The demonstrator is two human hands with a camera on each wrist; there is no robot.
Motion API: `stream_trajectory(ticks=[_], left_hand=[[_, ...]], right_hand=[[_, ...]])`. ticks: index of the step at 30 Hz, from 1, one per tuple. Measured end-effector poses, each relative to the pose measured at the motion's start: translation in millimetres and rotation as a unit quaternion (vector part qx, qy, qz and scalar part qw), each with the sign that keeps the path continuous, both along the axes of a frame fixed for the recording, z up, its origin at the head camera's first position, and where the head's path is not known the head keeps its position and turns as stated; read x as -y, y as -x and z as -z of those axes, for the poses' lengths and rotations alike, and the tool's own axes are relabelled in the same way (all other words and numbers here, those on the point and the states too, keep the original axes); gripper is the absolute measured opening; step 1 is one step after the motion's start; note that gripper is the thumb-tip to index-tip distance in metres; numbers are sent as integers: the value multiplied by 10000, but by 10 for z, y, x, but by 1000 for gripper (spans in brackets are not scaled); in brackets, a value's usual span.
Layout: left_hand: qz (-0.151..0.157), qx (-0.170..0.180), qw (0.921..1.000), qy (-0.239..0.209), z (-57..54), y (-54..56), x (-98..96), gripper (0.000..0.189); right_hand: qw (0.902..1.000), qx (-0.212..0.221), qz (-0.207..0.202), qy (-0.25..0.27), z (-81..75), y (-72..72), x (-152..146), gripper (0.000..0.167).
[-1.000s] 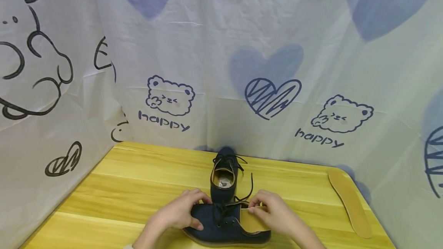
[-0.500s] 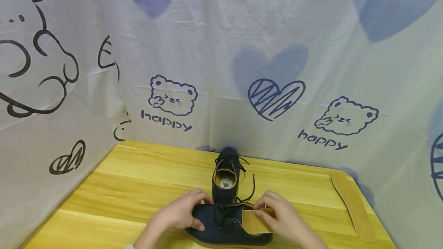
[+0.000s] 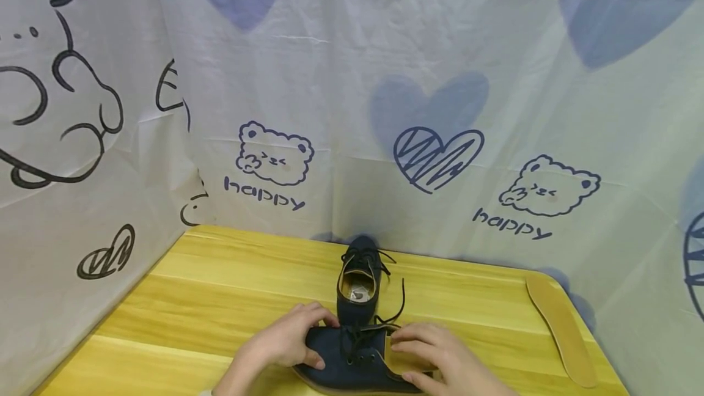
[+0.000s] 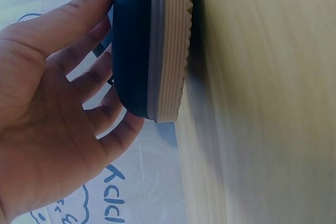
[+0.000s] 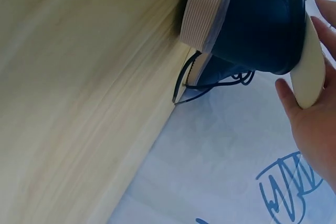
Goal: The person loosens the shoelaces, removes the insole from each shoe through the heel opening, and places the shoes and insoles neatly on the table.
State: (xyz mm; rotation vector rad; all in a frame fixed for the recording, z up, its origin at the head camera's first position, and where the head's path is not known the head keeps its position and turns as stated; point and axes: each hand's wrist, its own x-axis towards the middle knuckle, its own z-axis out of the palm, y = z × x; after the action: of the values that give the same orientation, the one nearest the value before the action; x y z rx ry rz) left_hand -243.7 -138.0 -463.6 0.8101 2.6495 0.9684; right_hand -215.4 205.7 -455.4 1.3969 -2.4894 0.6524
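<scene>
A dark navy lace-up shoe point(image 3: 338, 356) lies sideways at the table's near side, toe to the left. My left hand point(image 4: 63, 93) grips its toe, thumb on the near side and fingers on the far side. A tan insole point(image 3: 404, 364) is partly inside the shoe opening. In the right wrist view the insole's pale end point(image 5: 310, 74) sticks out past the heel. My right hand point(image 3: 445, 356) lies over the insole with fingers spread, its palm side against that end. The thumb is apart from the other fingers, by the shoe's near edge.
A second navy shoe point(image 3: 357, 316) stands just behind, toe away from me, with pale paper in its opening. Its loose laces point(image 3: 403, 298) trail on the yellow wooden table point(image 3: 236, 267). Another tan insole point(image 3: 561, 329) lies near the right edge. A printed curtain point(image 3: 352, 212) hangs behind.
My right hand has let go its pinch on the insole's edge and moved lower over it, fingers spread wider. The insole shows less. My left hand stays on the toe.
</scene>
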Motion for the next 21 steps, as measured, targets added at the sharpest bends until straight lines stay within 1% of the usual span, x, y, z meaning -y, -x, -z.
stream_trajectory(ticks=[2, 5, 9, 12, 16, 21], left_hand=[[1, -14, 10000, -9, 0, -4, 0, 56], [0, -30, 10000, -23, -1, -8, 1, 56], [-9, -22, 10000, -15, -4, -10, 0, 56], [-29, 7, 10000, -17, -9, -11, -1, 56], [-42, 29, 10000, -13, -15, -12, -3, 56], [-22, 55, 10000, -5, -16, -11, -3, 56]], right_hand=[[9998, 65, -175, -64, 6, 6, -18, 32], [9993, 35, -368, -111, 32, 28, -38, 25], [9987, -2, -506, -62, 66, 51, -62, 19], [9987, 67, -511, -29, 72, 50, -74, 17], [9987, 270, -426, -77, 45, 38, -77, 17], [9984, 292, -456, -165, 14, 36, -81, 19]])
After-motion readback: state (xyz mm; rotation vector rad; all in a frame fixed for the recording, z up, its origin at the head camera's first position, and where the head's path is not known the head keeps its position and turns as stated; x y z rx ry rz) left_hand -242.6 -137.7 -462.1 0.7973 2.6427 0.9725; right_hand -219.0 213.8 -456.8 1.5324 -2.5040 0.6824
